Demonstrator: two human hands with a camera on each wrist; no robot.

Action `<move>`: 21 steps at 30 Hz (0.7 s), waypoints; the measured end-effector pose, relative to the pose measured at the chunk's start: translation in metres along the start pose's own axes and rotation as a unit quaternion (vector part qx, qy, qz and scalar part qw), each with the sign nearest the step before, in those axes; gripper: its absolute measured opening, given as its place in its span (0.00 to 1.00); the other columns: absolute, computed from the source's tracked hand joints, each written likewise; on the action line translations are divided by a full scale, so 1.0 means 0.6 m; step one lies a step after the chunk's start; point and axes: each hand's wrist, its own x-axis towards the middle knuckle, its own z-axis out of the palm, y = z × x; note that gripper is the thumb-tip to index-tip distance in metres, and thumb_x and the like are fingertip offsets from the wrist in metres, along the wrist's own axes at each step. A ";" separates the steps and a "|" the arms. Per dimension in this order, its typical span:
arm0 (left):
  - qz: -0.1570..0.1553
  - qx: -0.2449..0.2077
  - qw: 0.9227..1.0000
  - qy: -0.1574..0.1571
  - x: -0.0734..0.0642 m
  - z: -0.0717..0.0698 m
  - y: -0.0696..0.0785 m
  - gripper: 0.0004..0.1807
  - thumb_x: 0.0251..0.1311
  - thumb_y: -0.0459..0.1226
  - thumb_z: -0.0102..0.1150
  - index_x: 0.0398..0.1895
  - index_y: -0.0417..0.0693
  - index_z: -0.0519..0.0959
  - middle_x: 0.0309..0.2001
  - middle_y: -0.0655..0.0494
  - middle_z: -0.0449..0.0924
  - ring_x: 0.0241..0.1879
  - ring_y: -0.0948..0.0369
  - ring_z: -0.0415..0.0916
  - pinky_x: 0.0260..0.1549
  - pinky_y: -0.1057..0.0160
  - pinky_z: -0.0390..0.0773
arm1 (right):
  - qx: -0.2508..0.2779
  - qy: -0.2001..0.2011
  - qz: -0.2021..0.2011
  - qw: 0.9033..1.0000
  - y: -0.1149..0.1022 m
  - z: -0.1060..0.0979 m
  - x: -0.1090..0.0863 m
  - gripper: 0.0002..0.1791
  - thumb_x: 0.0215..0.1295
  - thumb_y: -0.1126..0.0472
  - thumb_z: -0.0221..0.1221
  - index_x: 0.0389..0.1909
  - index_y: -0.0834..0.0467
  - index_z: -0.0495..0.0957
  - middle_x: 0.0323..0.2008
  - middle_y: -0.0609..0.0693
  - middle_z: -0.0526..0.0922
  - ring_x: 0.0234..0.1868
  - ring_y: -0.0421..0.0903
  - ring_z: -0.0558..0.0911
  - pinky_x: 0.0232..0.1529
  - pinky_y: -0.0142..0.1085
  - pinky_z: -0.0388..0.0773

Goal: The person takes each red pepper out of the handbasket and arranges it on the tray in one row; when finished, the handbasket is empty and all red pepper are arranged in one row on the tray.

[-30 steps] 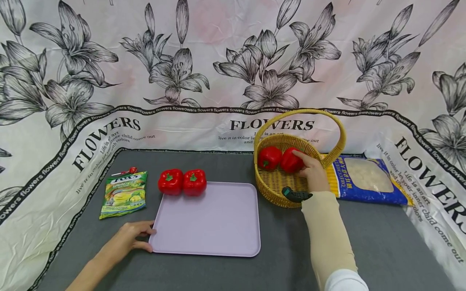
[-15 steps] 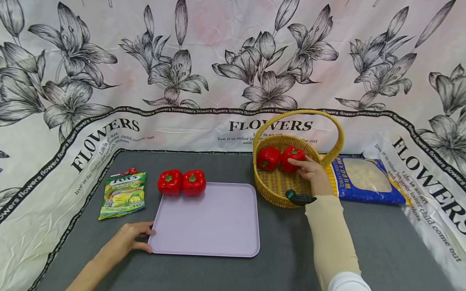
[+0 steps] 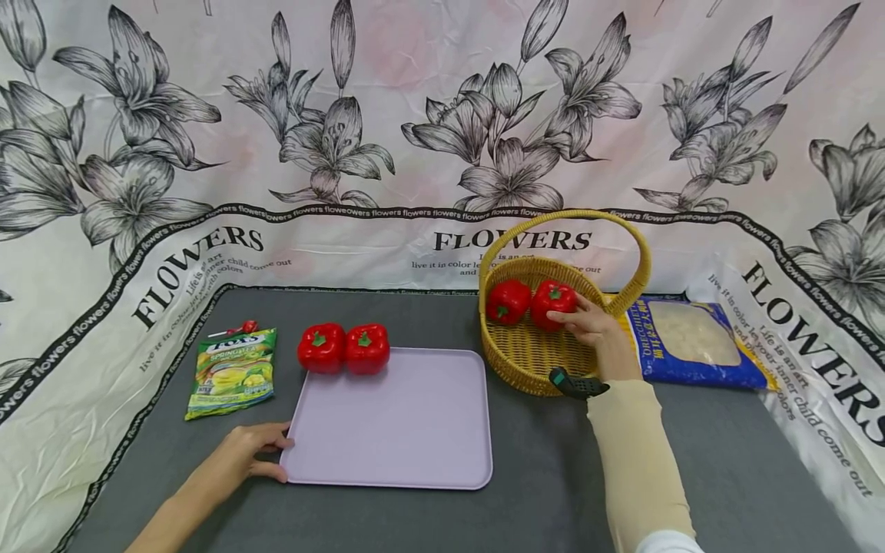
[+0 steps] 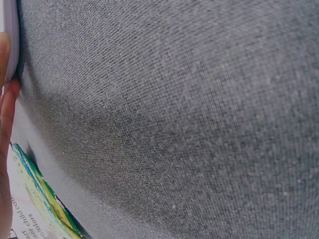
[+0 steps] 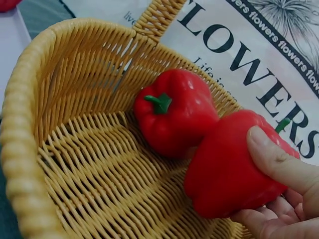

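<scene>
My right hand grips a red bell pepper inside the yellow wicker basket. In the right wrist view its thumb presses the side of that pepper, with fingers below. A second red bell pepper lies beside it in the basket, its green stem showing. At the left, my left hand touches the left edge of a pale lilac tray with thumb and fingers. Two more red bell peppers, a left one and a right one, sit side by side at the tray's back left corner.
A green and yellow candy packet lies left of the tray, with a small red item behind it. Right of the basket is a blue and yellow pasta bag. The basket's tall handle arches over it. A flower-printed cloth hangs behind.
My right hand has drawn slightly right, and the pepper in its grip has turned so its green stem shows on top. The left hand keeps its place at the tray.
</scene>
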 end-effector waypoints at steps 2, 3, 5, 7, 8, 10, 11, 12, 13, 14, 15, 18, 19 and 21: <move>0.000 -0.002 1.000 0.000 -0.001 0.000 0.000 0.22 0.40 0.45 0.74 0.35 0.38 0.84 0.44 0.32 0.81 0.37 0.62 0.82 0.31 0.62 0.84 | -0.014 -0.012 -0.002 1.000 -0.002 -0.003 -0.004 0.51 0.65 0.73 0.56 0.76 0.49 0.33 0.76 0.55 0.41 0.56 0.43 0.64 0.53 0.24 0.71; 0.001 -0.002 1.000 0.002 -0.001 0.001 0.000 0.22 0.40 0.45 0.73 0.35 0.38 0.84 0.44 0.33 0.81 0.37 0.62 0.82 0.31 0.62 0.84 | -0.023 -0.021 -0.004 1.000 -0.003 -0.005 -0.006 0.50 0.65 0.73 0.56 0.76 0.50 0.32 0.76 0.56 0.41 0.53 0.42 0.66 0.46 0.23 0.72; 0.003 -0.004 1.000 0.004 -0.002 0.001 0.000 0.22 0.39 0.45 0.74 0.35 0.38 0.84 0.44 0.32 0.81 0.37 0.63 0.82 0.31 0.62 0.84 | -0.047 -0.040 -0.016 0.998 -0.006 -0.006 -0.010 0.50 0.65 0.72 0.56 0.76 0.52 0.33 0.75 0.59 0.43 0.44 0.39 0.68 0.35 0.25 0.69; 0.004 -0.004 1.000 0.005 -0.002 0.002 -0.001 0.22 0.39 0.45 0.73 0.35 0.38 0.84 0.44 0.32 0.81 0.37 0.63 0.82 0.30 0.63 0.84 | -0.060 -0.061 -0.030 0.996 -0.008 -0.007 -0.013 0.49 0.65 0.72 0.57 0.76 0.54 0.35 0.74 0.61 0.45 0.41 0.39 0.68 0.33 0.25 0.68; 0.003 -0.004 1.000 0.005 -0.002 0.002 -0.002 0.22 0.39 0.45 0.73 0.35 0.38 0.84 0.44 0.33 0.81 0.37 0.63 0.82 0.31 0.63 0.84 | -0.068 -0.072 -0.037 0.994 -0.009 -0.008 -0.016 0.48 0.65 0.71 0.57 0.76 0.55 0.36 0.73 0.62 0.47 0.39 0.39 0.69 0.33 0.25 0.67; -0.003 -0.003 1.000 0.000 -0.003 0.002 -0.003 0.22 0.40 0.46 0.73 0.35 0.39 0.84 0.44 0.33 0.81 0.37 0.62 0.82 0.31 0.62 0.84 | -0.085 -0.095 -0.050 0.991 -0.012 -0.009 -0.021 0.48 0.65 0.69 0.59 0.76 0.57 0.37 0.73 0.63 0.47 0.42 0.39 0.70 0.39 0.25 0.71; -0.009 -0.003 1.000 -0.003 -0.003 0.001 -0.003 0.22 0.40 0.46 0.73 0.35 0.39 0.84 0.45 0.33 0.81 0.37 0.62 0.82 0.31 0.63 0.84 | -0.095 -0.104 -0.054 0.989 -0.014 -0.009 -0.023 0.49 0.65 0.68 0.59 0.76 0.57 0.36 0.73 0.64 0.46 0.44 0.39 0.70 0.42 0.25 0.72; -0.015 -0.002 1.000 -0.007 -0.003 0.001 -0.003 0.22 0.40 0.47 0.73 0.35 0.39 0.84 0.45 0.33 0.81 0.37 0.62 0.82 0.32 0.63 0.84 | -0.095 -0.110 -0.055 0.988 -0.015 -0.009 -0.025 0.49 0.64 0.67 0.60 0.76 0.57 0.37 0.73 0.64 0.46 0.47 0.40 0.71 0.47 0.27 0.73; -0.019 -0.002 1.000 -0.010 -0.003 0.001 -0.003 0.22 0.40 0.46 0.73 0.35 0.39 0.84 0.45 0.34 0.81 0.37 0.62 0.82 0.32 0.62 0.84 | -0.103 -0.118 -0.057 0.986 -0.017 -0.009 -0.028 0.50 0.64 0.66 0.60 0.76 0.57 0.36 0.73 0.64 0.45 0.50 0.41 0.71 0.50 0.28 0.73; -0.023 -0.001 1.000 -0.012 -0.004 0.001 -0.003 0.22 0.40 0.46 0.73 0.35 0.39 0.84 0.45 0.34 0.81 0.37 0.62 0.82 0.32 0.62 0.84 | -0.108 -0.125 -0.059 0.985 -0.018 -0.009 -0.030 0.50 0.64 0.66 0.60 0.76 0.57 0.35 0.73 0.64 0.45 0.52 0.41 0.70 0.53 0.30 0.73; -0.025 0.000 1.000 -0.013 -0.004 0.001 -0.002 0.22 0.40 0.46 0.73 0.35 0.40 0.84 0.46 0.34 0.81 0.37 0.62 0.82 0.32 0.62 0.84 | -0.112 -0.133 -0.061 0.983 -0.020 -0.009 -0.032 0.49 0.65 0.66 0.59 0.76 0.57 0.35 0.74 0.64 0.44 0.55 0.42 0.70 0.57 0.32 0.72; -0.025 -0.001 1.000 -0.013 -0.003 0.000 -0.001 0.22 0.40 0.45 0.74 0.36 0.39 0.84 0.45 0.34 0.81 0.37 0.62 0.82 0.32 0.62 0.84 | -0.104 -0.141 -0.060 0.983 -0.024 -0.003 -0.041 0.48 0.66 0.68 0.58 0.76 0.56 0.36 0.74 0.63 0.44 0.56 0.42 0.71 0.60 0.34 0.71; -0.023 0.000 1.000 -0.011 -0.003 0.000 -0.001 0.22 0.40 0.46 0.74 0.35 0.39 0.84 0.45 0.34 0.81 0.37 0.61 0.82 0.32 0.62 0.84 | -0.106 -0.147 -0.060 0.982 -0.026 -0.001 -0.045 0.47 0.66 0.69 0.57 0.76 0.56 0.36 0.74 0.63 0.43 0.55 0.40 0.71 0.60 0.34 0.71; -0.018 -0.001 1.000 -0.009 -0.002 -0.001 0.000 0.22 0.40 0.46 0.73 0.35 0.39 0.84 0.45 0.33 0.81 0.37 0.62 0.82 0.32 0.62 0.84 | -0.096 -0.153 -0.061 0.982 -0.029 0.005 -0.053 0.47 0.66 0.70 0.56 0.76 0.56 0.35 0.74 0.63 0.43 0.53 0.38 0.73 0.59 0.33 0.72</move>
